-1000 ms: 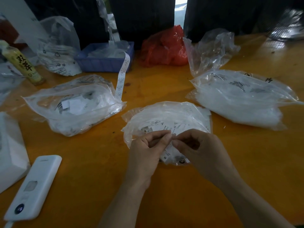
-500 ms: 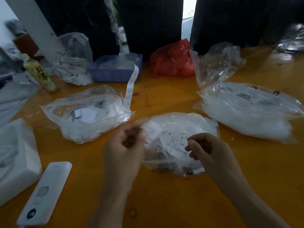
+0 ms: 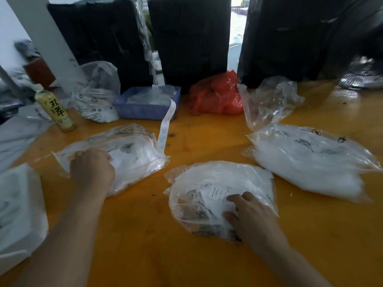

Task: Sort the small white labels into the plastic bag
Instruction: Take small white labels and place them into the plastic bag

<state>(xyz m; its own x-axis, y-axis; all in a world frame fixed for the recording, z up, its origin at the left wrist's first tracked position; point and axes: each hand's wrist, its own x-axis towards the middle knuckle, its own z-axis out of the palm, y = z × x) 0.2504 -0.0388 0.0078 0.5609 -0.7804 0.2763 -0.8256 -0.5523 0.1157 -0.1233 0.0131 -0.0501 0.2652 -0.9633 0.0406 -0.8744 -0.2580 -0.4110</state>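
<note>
L hand (image 3: 93,168) fingertips hidden in blurred plastic bag (image 3: 132,154).

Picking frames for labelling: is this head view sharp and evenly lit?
Head view: dim overall, blown-out daylight in the gap behind; glare on the table far right; left edge smeared; the bottle leans from wide-angle distortion.

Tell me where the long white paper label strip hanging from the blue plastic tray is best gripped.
Judging by its pose, pinch the long white paper label strip near its free lower end, coming from the right over bare orange table. That end lies flat beside the clear plastic bag under the left hand; the upper end is draped over the blue plastic tray.
</note>
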